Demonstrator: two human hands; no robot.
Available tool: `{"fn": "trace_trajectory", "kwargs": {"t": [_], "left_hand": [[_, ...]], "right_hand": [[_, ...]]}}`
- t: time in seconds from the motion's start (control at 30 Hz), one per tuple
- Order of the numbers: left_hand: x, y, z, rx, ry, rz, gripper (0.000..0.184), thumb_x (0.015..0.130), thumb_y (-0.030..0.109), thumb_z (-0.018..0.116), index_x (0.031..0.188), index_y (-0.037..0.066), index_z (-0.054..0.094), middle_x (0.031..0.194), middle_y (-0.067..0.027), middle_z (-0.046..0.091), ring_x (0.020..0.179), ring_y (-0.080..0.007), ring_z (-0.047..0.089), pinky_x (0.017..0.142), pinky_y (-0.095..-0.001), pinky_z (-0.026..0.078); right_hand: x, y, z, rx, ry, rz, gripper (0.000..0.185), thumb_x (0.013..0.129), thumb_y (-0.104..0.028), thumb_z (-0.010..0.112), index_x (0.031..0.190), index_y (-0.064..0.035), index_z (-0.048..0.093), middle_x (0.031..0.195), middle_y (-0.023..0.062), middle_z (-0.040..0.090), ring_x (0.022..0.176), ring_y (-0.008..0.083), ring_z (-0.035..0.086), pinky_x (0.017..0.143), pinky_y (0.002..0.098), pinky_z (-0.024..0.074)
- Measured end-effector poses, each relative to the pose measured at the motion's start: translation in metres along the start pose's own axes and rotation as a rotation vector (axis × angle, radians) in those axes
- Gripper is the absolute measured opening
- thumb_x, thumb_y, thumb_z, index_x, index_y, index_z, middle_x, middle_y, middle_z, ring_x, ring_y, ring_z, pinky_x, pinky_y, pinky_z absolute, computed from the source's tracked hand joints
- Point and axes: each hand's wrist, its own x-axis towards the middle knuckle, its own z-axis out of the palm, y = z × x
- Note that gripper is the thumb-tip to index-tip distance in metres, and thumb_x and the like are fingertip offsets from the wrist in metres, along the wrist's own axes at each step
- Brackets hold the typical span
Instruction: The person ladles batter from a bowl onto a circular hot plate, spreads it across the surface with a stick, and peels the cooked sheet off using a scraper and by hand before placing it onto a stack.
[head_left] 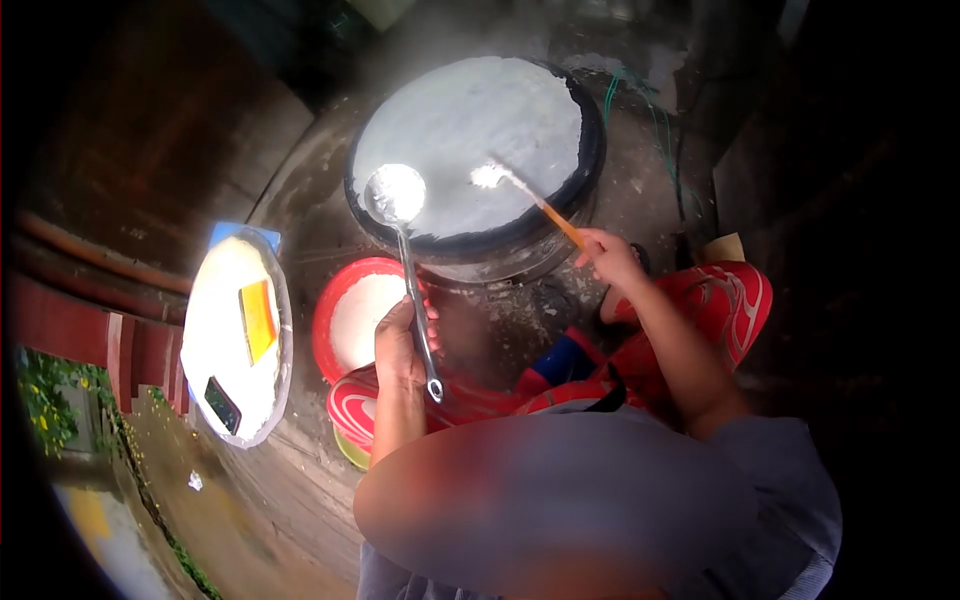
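My left hand (397, 343) is closed around the handle of a metal ladle (398, 193), whose round bowl is over the left front part of a large round pan (600, 150). A thin white layer (480, 125) covers most of the pan's surface. In my right hand (610, 257) is an orange-handled stick (560, 222); its whitish far end lies over the layer, near a bright white patch (488, 176). Below the ladle's handle, a red basin (323, 325) holds white liquid (365, 315).
At the left is a white-topped tray (225, 290) with a yellow object (258, 320) and a phone (222, 404). Green cord (655, 120) lies behind the pan at right. Red patterned cloth (735, 300) covers my legs. Steam rises over the pan.
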Motion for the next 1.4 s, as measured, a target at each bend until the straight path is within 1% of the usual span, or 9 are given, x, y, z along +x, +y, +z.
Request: {"fn": "trace_trajectory", "kwargs": {"t": [0.3, 0.5, 0.57, 0.73, 0.93, 1.03, 1.17, 1.3, 1.4], "left_hand": [[0.043, -0.032, 0.023, 0.162, 0.067, 0.063, 0.022, 0.087, 0.018, 0.046, 0.076, 0.0, 0.056, 0.062, -0.0062, 0.054, 0.047, -0.0133, 0.048, 0.041, -0.0244, 0.04], [0.072, -0.049, 0.038, 0.232, 0.084, 0.042, 0.016, 0.088, 0.013, 0.044, 0.087, -0.002, 0.05, 0.068, -0.0095, 0.053, 0.048, -0.0154, 0.048, 0.037, -0.0266, 0.041], [0.071, -0.049, 0.047, 0.232, 0.107, -0.009, 0.015, 0.088, 0.011, 0.043, 0.089, -0.003, 0.049, 0.069, -0.0101, 0.051, 0.05, -0.0159, 0.048, 0.038, -0.0276, 0.04], [0.061, -0.019, 0.02, -0.559, -0.225, -0.244, 0.029, 0.093, 0.013, 0.038, 0.107, -0.012, 0.044, 0.076, -0.0091, 0.049, 0.055, -0.0116, 0.042, 0.049, -0.0206, 0.04], [0.035, 0.017, 0.017, -1.231, -0.741, -0.481, 0.037, 0.089, -0.001, 0.032, 0.122, -0.019, 0.03, 0.071, -0.0063, 0.044, 0.054, -0.0127, 0.045, 0.043, -0.0218, 0.044], [0.025, 0.037, 0.002, -1.176, -0.749, -0.383, 0.037, 0.088, -0.003, 0.032, 0.122, -0.019, 0.029, 0.07, -0.006, 0.044, 0.056, -0.0124, 0.045, 0.042, -0.0218, 0.043], [0.016, 0.065, -0.042, -1.021, -0.741, -0.302, 0.036, 0.09, 0.001, 0.033, 0.12, -0.019, 0.033, 0.072, -0.0066, 0.044, 0.055, -0.0115, 0.044, 0.042, -0.0209, 0.04], [-0.003, 0.082, -0.11, -0.686, -0.268, -0.216, 0.036, 0.093, 0.012, 0.037, 0.119, -0.013, 0.037, 0.075, -0.0074, 0.047, 0.057, -0.0097, 0.043, 0.045, -0.0194, 0.038], [0.004, 0.065, -0.176, -0.537, -0.064, -0.263, 0.035, 0.093, 0.014, 0.038, 0.115, -0.013, 0.038, 0.076, -0.0082, 0.048, 0.057, -0.0095, 0.043, 0.044, -0.0193, 0.038]], "right_hand": [[0.003, 0.026, 0.053, 0.023, -0.031, -0.208, 0.034, 0.087, -0.01, 0.04, 0.117, -0.0033, 0.053, 0.073, 0.011, 0.066, 0.067, 0.0161, 0.062, 0.067, 0.028, 0.0476], [0.019, 0.068, 0.085, -0.038, 0.046, -0.402, 0.037, 0.087, -0.01, 0.038, 0.122, -0.0053, 0.05, 0.071, 0.01, 0.065, 0.06, 0.0144, 0.059, 0.06, 0.0274, 0.0474], [-0.017, 0.019, 0.09, 0.1, -0.123, -0.066, 0.038, 0.087, -0.011, 0.038, 0.123, -0.0075, 0.05, 0.07, 0.0077, 0.064, 0.052, 0.0122, 0.056, 0.052, 0.0261, 0.046], [-0.01, 0.015, 0.067, 0.16, -0.003, -0.535, 0.028, 0.089, -0.012, 0.049, 0.115, -0.01, 0.058, 0.063, 0.0027, 0.057, 0.047, 0.0071, 0.05, 0.044, 0.0231, 0.0429], [0.01, 0.007, 0.014, 0.419, 0.166, -0.063, 0.03, 0.092, -0.029, 0.047, 0.117, -0.0142, 0.056, 0.057, -0.0046, 0.043, 0.039, 0.0033, 0.032, 0.034, 0.0209, 0.027], [0.034, 0.068, 0.021, -0.133, 0.487, -0.41, 0.029, 0.091, -0.023, 0.046, 0.114, -0.0077, 0.056, 0.09, 0.0108, 0.065, 0.073, 0.0197, 0.062, 0.064, 0.0292, 0.0473], [-0.032, 0.048, 0.074, -0.187, -0.411, -0.335, 0.033, 0.087, -0.018, 0.051, 0.118, -0.0092, 0.054, 0.102, 0.0144, 0.063, 0.09, 0.0213, 0.061, 0.077, 0.0307, 0.0459], [-0.024, 0.017, 0.057, -0.203, -0.304, -0.549, 0.051, 0.083, -0.007, 0.055, 0.132, -0.0142, 0.04, 0.104, 0.011, 0.061, 0.08, 0.0169, 0.061, 0.069, 0.0277, 0.0473], [-0.037, -0.031, 0.017, 0.243, -0.469, -0.26, 0.072, 0.08, 0.006, 0.049, 0.141, -0.0202, 0.02, 0.121, 0.0099, 0.051, 0.071, 0.0126, 0.057, 0.058, 0.0228, 0.0465]]}}
